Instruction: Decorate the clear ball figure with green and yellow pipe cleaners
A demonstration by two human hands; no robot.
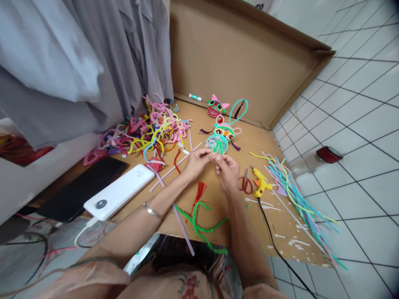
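My left hand (198, 162) and my right hand (228, 169) meet over the middle of the table, fingertips pinched together. Between them rises a short bent green pipe cleaner (215, 146). Right behind it lies a round, clear-looking piece with a teal rim (208, 140); whether my fingers touch it I cannot tell. Just beyond sits a pipe-cleaner animal face (225, 132) with pink ears and a teal loop (247, 109). Farther back is a second one, a red and pink animal face (215, 109). Loose green pipe cleaners (199, 227) and a red tassel (200, 192) lie nearer my body.
Red-handled scissors (246, 182) and a yellow glue gun (261, 182) with a black cord lie at right, beside a bundle of straight pipe cleaners (296, 195). A tangled pipe-cleaner pile (162, 124), a white power bank (120, 192) and a black phone-like slab (84, 187) occupy the left. Cardboard (243, 58) walls the back.
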